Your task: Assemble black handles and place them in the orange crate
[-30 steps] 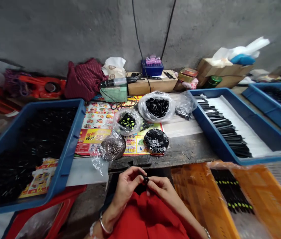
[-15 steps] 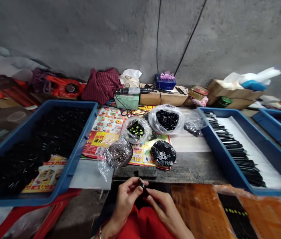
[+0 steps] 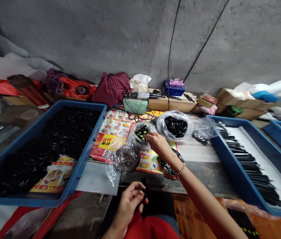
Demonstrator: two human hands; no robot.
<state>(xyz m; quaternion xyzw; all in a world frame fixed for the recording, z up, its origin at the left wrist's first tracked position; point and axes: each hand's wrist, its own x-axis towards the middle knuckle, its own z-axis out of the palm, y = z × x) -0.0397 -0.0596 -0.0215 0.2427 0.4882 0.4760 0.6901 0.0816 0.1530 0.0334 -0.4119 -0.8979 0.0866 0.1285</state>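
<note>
Near the table's front edge, my left hand (image 3: 132,199) has its fingers closed on a small dark piece. My right hand (image 3: 156,142) reaches over the table, its fingertips at the bag of black and yellow-green pieces (image 3: 141,132); whether they pinch a piece is too small to tell. Just behind my right hand sits a bag of black parts (image 3: 175,126). A bag of small metal parts (image 3: 127,158) lies left of my right forearm. Beneath that forearm, a round black patterned pad (image 3: 170,166) is partly covered.
A blue tray of black pieces (image 3: 104,109) stands left. Another blue tray (image 3: 213,139) with long black strips is at right. A powered screwdriver-like tool (image 3: 140,95) rests on a green box (image 3: 135,105) near the wall. Two cords hang down.
My right hand has left my left hand and reached forward to the bag of black and yellow-green pieces. My left hand keeps the dark piece. The view has shifted slightly left.
</note>
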